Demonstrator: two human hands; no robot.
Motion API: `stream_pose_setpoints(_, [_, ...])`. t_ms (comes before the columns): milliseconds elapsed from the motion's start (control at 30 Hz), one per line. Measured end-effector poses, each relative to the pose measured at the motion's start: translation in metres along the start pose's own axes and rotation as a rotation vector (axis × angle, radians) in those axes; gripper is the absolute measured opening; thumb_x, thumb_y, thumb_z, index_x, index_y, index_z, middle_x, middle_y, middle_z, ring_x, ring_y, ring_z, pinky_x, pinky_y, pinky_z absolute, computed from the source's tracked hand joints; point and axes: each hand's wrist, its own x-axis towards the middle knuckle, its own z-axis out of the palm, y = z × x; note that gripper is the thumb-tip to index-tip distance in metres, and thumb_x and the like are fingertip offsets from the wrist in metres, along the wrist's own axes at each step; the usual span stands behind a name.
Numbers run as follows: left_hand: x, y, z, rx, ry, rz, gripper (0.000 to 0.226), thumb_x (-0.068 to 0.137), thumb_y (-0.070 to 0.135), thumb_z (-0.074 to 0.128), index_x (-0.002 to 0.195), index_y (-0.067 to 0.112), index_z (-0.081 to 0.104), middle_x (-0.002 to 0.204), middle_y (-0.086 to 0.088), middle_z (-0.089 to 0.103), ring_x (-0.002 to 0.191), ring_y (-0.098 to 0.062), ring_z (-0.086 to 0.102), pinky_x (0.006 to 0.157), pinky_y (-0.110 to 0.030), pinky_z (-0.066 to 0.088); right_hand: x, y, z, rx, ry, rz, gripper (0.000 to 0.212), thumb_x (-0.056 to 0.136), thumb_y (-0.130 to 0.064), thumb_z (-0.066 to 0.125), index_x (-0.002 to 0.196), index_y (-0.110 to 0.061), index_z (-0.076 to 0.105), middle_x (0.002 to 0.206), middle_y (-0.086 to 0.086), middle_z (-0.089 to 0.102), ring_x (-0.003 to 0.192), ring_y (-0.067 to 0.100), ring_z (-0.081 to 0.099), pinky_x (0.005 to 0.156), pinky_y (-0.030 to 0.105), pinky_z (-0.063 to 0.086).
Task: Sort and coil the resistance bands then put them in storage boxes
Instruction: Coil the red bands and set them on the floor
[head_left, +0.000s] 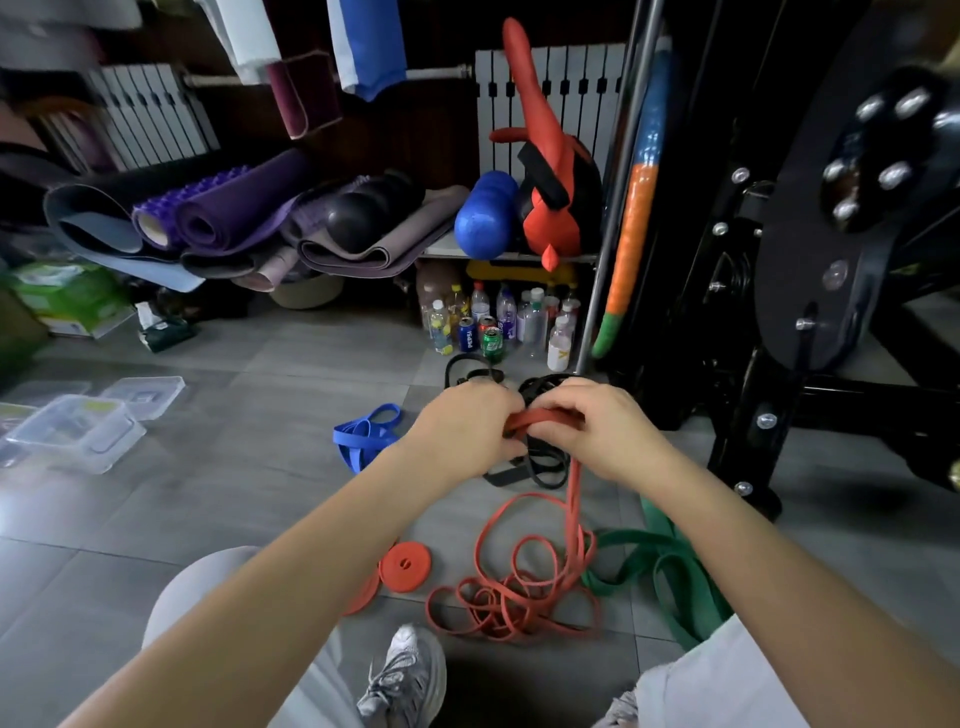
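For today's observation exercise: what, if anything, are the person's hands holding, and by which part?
The left hand and right hand both grip the red resistance band at its upper end, bunched between them; the rest hangs loose below.

I note: red band (524, 587) tangled on floor, one strand raised; green band (670, 561) touching it; clear boxes (78, 431) well apart, left.

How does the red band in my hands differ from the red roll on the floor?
The band trails in loose tangled loops; the roll is wound into a tight flat disc. The left hand and right hand grip the band; the roll lies untouched on the floor. Both are orange-red.
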Motion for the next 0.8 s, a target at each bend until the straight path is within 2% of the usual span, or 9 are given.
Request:
stream_pose_setpoints(67, [-0.003,-0.004,0.005,-0.19,-0.003,-0.071,0.018,0.078,0.027,0.066,0.073,0.024,0.049,0.062,0.009,0.049,0.066,-0.016,0.053,0.056,-0.025,0.037,-0.004,0.001,-0.001,0.077,-0.008,0.07,0.008,0.081,-0.024,0.071,0.088,-0.029,0.069,0.08,-0.012,0.058,0.072,0.0,0.051,0.064,0.014,0.033])
stream_pose_setpoints(133, [-0.007,-0.007,0.007,-0.366,-0.008,-0.13,0.017,0.073,0.021,0.068,0.07,0.027,0.052,0.053,0.011,0.051,0.049,-0.004,0.048,0.046,-0.013,0.034,-0.008,0.004,-0.002,0.147,-0.034,0.125,0.016,0.08,-0.023,0.073,0.079,-0.036,0.063,0.069,-0.019,0.06,0.064,-0.006,0.053,0.058,0.009,0.036])
stream_pose_setpoints(200, [-0.012,-0.01,0.007,-0.469,-0.033,-0.15,0.02,0.07,0.017,0.069,0.067,0.03,0.054,0.045,0.016,0.052,0.04,0.0,0.045,0.043,-0.008,0.033,-0.012,0.007,-0.004,0.193,-0.063,0.172,0.022,0.079,-0.023,0.074,0.075,-0.039,0.061,0.062,-0.027,0.06,0.056,-0.009,0.053,0.053,0.007,0.038])
stream_pose_setpoints(267, [-0.016,-0.014,0.007,-0.581,-0.049,-0.176,0.019,0.072,0.014,0.071,0.068,0.028,0.058,0.048,0.018,0.057,0.041,0.002,0.048,0.048,-0.01,0.039,-0.014,0.01,-0.003,0.225,-0.076,0.209,0.021,0.078,-0.024,0.076,0.074,-0.04,0.063,0.06,-0.025,0.062,0.055,-0.007,0.054,0.055,0.011,0.041])
stream_pose_setpoints(367, [-0.023,-0.017,0.007,-0.955,-0.018,-0.251,0.013,0.076,0.006,0.074,0.075,0.017,0.067,0.066,0.001,0.07,0.057,-0.007,0.064,0.055,-0.017,0.052,-0.019,0.011,0.004,0.317,-0.043,0.231,0.022,0.078,-0.02,0.075,0.076,-0.04,0.065,0.061,-0.023,0.065,0.057,-0.007,0.056,0.059,0.012,0.044])
stream_pose_setpoints(533, [-0.035,-0.01,0.017,-1.405,0.125,-0.279,0.01,0.079,0.0,0.069,0.081,0.01,0.07,0.066,-0.004,0.071,0.054,-0.008,0.063,0.054,-0.015,0.051,-0.027,0.001,0.025,0.613,0.019,0.24,0.015,0.076,-0.011,0.074,0.088,-0.021,0.072,0.069,-0.017,0.071,0.067,-0.002,0.065,0.066,0.015,0.052])
stream_pose_setpoints(633, [-0.038,-0.006,0.027,-1.696,0.161,-0.285,0.01,0.073,0.011,0.068,0.082,0.01,0.073,0.065,-0.006,0.067,0.056,-0.008,0.061,0.057,-0.016,0.052,-0.031,-0.008,0.032,0.763,0.117,0.221,0.02,0.073,-0.015,0.074,0.082,-0.033,0.073,0.074,-0.006,0.073,0.068,0.007,0.066,0.066,0.02,0.055])
stream_pose_setpoints(700, [-0.039,-0.006,0.033,-1.787,0.159,-0.299,0.015,0.075,0.011,0.066,0.089,0.006,0.072,0.066,-0.006,0.067,0.058,-0.008,0.062,0.059,-0.015,0.053,-0.032,-0.014,0.035,0.808,0.146,0.223,0.019,0.071,-0.02,0.074,0.077,-0.037,0.074,0.077,0.006,0.074,0.068,0.013,0.065,0.065,0.023,0.056])
stream_pose_setpoints(800, [-0.042,-0.009,0.038,-1.704,0.133,-0.352,0.011,0.083,0.003,0.064,0.09,0.008,0.07,0.072,-0.007,0.068,0.062,-0.008,0.064,0.06,-0.016,0.053,-0.031,-0.012,0.038,0.621,0.145,0.237,0.024,0.077,-0.008,0.074,0.08,-0.031,0.072,0.082,0.016,0.072,0.066,0.016,0.063,0.064,0.026,0.054])
